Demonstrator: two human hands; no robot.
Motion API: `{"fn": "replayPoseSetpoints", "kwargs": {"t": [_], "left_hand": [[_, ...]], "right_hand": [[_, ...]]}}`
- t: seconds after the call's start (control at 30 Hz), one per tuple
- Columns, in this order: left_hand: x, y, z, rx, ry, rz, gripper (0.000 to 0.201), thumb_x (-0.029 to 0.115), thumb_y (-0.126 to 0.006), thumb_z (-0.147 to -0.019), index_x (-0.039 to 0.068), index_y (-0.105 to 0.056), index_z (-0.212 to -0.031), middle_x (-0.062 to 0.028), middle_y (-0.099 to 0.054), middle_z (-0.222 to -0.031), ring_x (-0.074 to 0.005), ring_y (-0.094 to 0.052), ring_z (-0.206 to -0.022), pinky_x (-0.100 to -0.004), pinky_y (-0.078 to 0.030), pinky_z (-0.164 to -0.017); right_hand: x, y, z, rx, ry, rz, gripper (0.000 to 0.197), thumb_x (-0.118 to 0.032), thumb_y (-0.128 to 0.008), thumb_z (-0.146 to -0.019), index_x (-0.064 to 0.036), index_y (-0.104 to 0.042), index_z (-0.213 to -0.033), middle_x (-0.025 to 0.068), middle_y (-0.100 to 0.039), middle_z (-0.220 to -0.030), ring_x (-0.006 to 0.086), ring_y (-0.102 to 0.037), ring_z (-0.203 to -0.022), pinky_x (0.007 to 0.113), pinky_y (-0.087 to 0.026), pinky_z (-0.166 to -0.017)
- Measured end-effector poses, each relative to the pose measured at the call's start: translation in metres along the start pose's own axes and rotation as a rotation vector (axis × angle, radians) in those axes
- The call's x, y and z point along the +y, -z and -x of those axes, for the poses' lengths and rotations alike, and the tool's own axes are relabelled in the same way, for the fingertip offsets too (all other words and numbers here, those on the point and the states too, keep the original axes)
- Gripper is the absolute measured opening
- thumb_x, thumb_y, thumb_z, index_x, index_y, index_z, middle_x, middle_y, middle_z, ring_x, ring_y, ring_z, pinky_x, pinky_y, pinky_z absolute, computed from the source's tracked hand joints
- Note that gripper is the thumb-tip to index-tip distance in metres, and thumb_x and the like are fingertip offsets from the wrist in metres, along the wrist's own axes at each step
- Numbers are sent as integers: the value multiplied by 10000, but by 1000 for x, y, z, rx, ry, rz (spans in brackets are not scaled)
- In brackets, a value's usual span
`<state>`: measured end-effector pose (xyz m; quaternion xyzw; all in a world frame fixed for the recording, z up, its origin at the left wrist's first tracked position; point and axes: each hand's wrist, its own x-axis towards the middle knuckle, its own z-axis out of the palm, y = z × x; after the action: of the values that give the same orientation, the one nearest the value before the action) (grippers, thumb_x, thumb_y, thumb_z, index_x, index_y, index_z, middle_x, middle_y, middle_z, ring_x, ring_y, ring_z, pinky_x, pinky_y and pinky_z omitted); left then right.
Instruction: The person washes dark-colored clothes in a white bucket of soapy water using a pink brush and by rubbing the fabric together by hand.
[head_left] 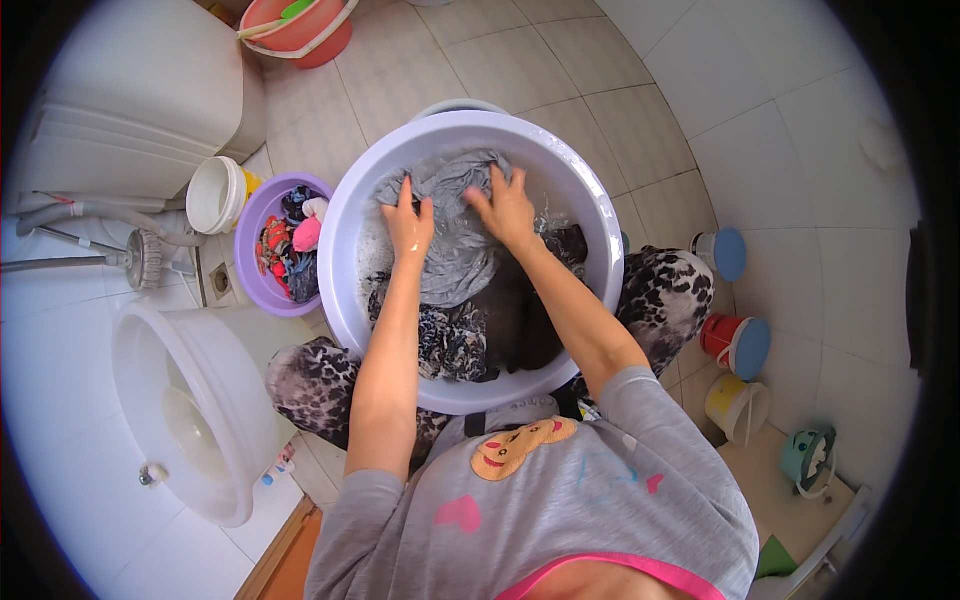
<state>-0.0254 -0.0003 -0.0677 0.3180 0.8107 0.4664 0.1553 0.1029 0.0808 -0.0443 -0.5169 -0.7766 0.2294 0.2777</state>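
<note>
Grey wet garment (455,235) lies in the big lilac basin (590,215), bunched toward its far side, w/ its long axis running roughly from the far rim back toward the person. Both hands sit on it side by side: left hand (409,222) on its left part, fingers curled into the cloth; right hand (508,208) on its upper right, fingers spread and pressing. Neither is clearly nearer; right reaches slightly further across the basin. Dark and patterned clothes (470,335) fill the basin's near half, prob. soaking. Left of the basin sits a small purple tub (250,235) w/ coloured items.
</note>
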Motion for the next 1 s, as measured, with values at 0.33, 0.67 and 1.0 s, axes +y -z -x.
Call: {"fn": "replayPoseSetpoints", "kwargs": {"t": [0.33, 0.67, 1.0], "left_hand": [[6, -8, 7, -6, 458, 831, 468, 129, -562, -761, 158, -418, -1205, -115, -437, -1128, -246, -469, -1001, -364, -406, -812], [9, -6, 3, -427, 628, 1379, 307, 333, -398, -864, 68, -478, -997, -69, -536, -902, -189, -524, -763, -324, -458, -685], [36, -27, 14, -253, 615, 1302, 289, 289, -442, -846, 22, -514, -930, -61, -545, -852, -202, -532, -708, -312, -448, -660]], "right_hand": [[-19, -4, 14, -47, -83, -250, 359, -144, -596, -624, -29, -489, -947, 181, -559, -877, 363, -555, -768, 397, -453, -672], [-74, 32, 47, -69, 411, -250, 282, -289, -642, -607, -135, -575, -833, 125, -519, -799, 309, -543, -585, 374, -454, -490], [-36, 5, 14, 97, 321, -341, 176, -249, -592, -661, -74, -577, -645, 126, -549, -710, 308, -542, -577, 385, -451, -515]]}}
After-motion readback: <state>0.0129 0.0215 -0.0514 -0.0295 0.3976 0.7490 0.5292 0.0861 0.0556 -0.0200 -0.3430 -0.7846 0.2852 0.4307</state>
